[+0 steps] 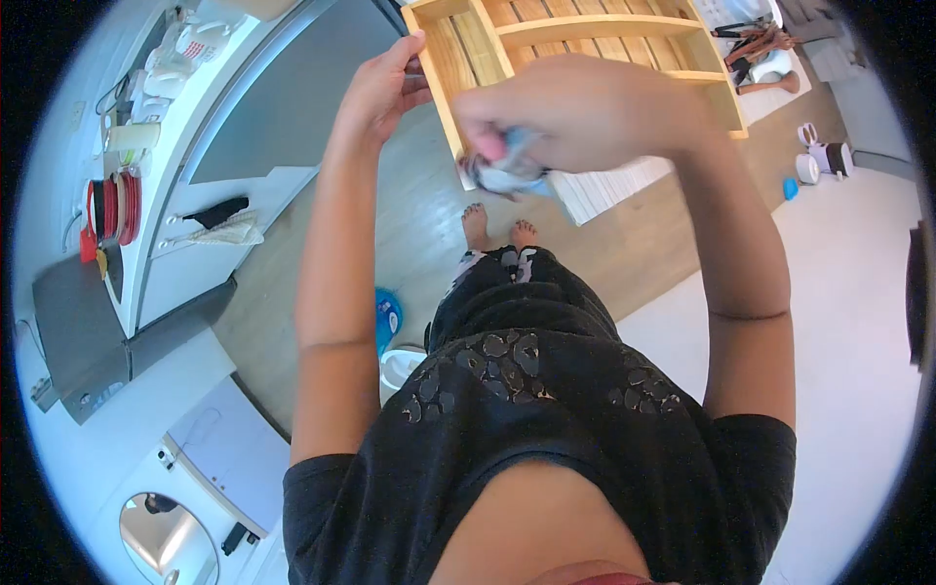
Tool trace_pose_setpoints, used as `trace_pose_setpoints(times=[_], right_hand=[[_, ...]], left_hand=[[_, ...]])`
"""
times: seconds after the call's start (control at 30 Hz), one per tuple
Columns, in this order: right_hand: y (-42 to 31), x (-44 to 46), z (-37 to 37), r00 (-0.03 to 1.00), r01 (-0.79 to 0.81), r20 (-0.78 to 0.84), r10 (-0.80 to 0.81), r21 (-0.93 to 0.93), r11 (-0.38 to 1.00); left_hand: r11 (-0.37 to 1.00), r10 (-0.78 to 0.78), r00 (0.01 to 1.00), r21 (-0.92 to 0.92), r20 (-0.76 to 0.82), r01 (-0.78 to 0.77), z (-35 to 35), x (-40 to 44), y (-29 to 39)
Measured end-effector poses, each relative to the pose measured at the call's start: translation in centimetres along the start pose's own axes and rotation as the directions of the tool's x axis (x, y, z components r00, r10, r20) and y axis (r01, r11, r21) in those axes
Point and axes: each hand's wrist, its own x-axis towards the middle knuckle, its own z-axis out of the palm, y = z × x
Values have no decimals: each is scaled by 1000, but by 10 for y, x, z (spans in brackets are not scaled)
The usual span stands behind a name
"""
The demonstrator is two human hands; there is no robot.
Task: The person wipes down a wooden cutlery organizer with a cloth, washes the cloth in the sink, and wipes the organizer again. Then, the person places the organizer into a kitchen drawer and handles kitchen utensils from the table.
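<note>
A wooden tray (585, 27) with dividers and a slatted bottom is at the top of the head view, its upper part cut off. My left hand (378, 93) grips its left side, thumb over the rim and fingers curled around the outside. My right hand (575, 112), slightly smeared by motion, is closed around a crumpled grey-blue cloth (512, 175). Cloth and hand are by the tray's near edge and hide part of it. Whether the cloth touches the wood, I cannot tell.
Utensils, some wooden (765, 49), lie on a white surface at upper right. White ribbed material (609, 195) shows below the tray. A white counter (161, 175) with plates (127, 207) runs along the left. A blue round object (388, 317) and a white bin (400, 366) stand on the floor.
</note>
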Motion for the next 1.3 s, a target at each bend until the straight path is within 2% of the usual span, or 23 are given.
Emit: trace_pose_setpoints(times=[0.1, 0.2, 0.27, 0.3, 0.37, 0.43, 0.47, 0.5, 0.6, 0.63, 0.67, 0.7, 0.73, 0.77, 0.8, 0.87, 0.9, 0.93, 0.97, 1.0, 1.07, 1.13, 1.3], right_hand=[[-12, -47, -11, 996, 78, 31, -83, 126, 989], [-24, -87, 4, 999, -9, 53, 10, -7, 1000], [-23, -107, 14, 970, -232, 10, 241, -242, 942], [-23, -115, 10, 964, -265, -4, 266, -81, 961], [-17, -130, 16, 951, -305, -52, 304, -8, 952], [-9, -142, 20, 935, -335, -101, 341, 75, 939], [-5, -146, 22, 939, -318, -109, 327, 92, 944], [-2, -151, 22, 943, -301, -115, 313, 109, 947], [0, -161, 17, 948, -239, -161, 274, 207, 949], [-3, -160, 13, 949, -236, -162, 271, 207, 949], [-7, -156, 6, 907, -344, -98, 409, 384, 857], [-9, -153, 3, 852, -437, -10, 524, 538, 721], [-4, -151, 4, 856, -431, -10, 517, 537, 725], [5, -148, 6, 908, -264, -189, 374, 436, 861], [13, -143, 7, 919, -92, -342, 197, 298, 950], [11, -128, -15, 829, -213, -482, 283, 195, 957], [29, -116, -26, 774, -233, -599, 205, 33, 972], [49, -103, -38, 710, -269, -696, 108, -126, 955], [49, -87, -50, 685, -421, -673, 278, -54, 906], [46, -68, -63, 633, -563, -638, 437, 8, 827], [64, -44, -81, 751, -622, -596, 284, -497, 604], [94, -12, -80, 704, -706, -489, 516, -560, 433], [116, 37, -34, 566, -752, -705, 427, -230, 618]], left_hand=[[999, 31, 999, 12, -22, -31, 0, 1, 0], [999, 40, 999, 24, -31, -39, 2, -4, -1], [992, -25, 996, -124, -85, 15, -5, -11, -13], [992, -22, 997, -128, -78, 12, -13, -14, -20], [985, 5, 995, -173, -103, -23, -37, -21, -40], [979, 77, 970, 202, -230, -30, -66, -27, -63], [595, 267, 894, 792, -359, 140, -71, -37, -71], [-69, 496, 812, 918, -308, 391, -77, -50, -80], [-138, 496, 843, 939, -209, 314, -114, -68, -96], [-159, 275, 886, 891, -375, 426, -114, -72, -93], [-207, 44, 849, 826, -527, 524, -114, -75, -90], [-208, 50, 846, 823, -531, 529, -115, -79, -90], [-177, 193, 887, 874, -420, 453, -115, -83, -92], [-159, 332, 893, 915, -304, 370, -115, -87, -95], [-157, 332, 889, 911, -315, 381, -110, -88, -91], [92, 174, 944, 959, -280, 268, -90, -81, -73], [95, 178, 942, 958, -285, 272, -78, -80, -71], [619, 97, 971, 778, -218, 112, -64, -79, -70], [946, 70, 991, 324, -113, -30, -48, -79, -68], [947, 74, 991, 320, -115, -33, -30, -82, -60], [985, 42, 993, 171, -114, -22, 5, -89, -42], [990, 85, 990, 124, -116, -71, 27, -87, -37], [987, 134, 990, 93, -47, -129, 26, -79, -35]])
